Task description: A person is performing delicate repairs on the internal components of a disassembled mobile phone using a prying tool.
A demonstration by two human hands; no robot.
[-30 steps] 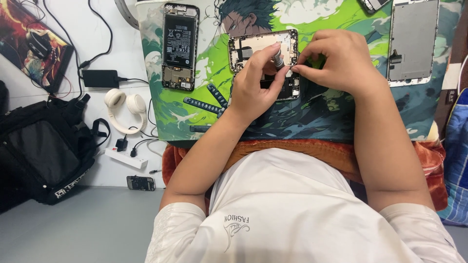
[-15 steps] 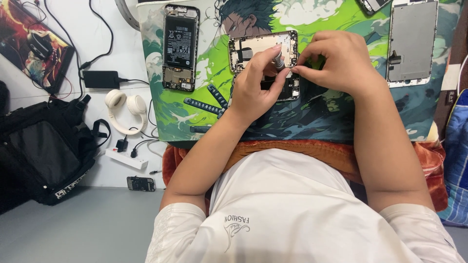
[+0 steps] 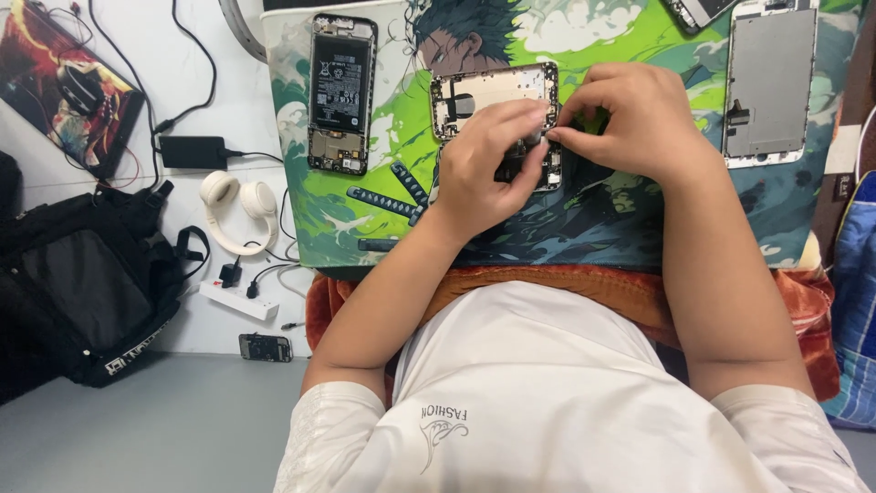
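Green illustrated mat (image 3: 639,36) carries an opened phone frame (image 3: 493,91), its lower half hidden by both hands; left hand (image 3: 484,169) and right hand (image 3: 639,119) pinch something too small to identify at its lower right corner.

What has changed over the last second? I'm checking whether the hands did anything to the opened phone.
Almost nothing visibly changed. The left hand and right hand are still bunched together over the lower part of the opened phone frame, fingertips meeting at its right edge; nothing was visibly picked up or let go. The opened phone with battery, the screen panel and the white headphones lie where they were.
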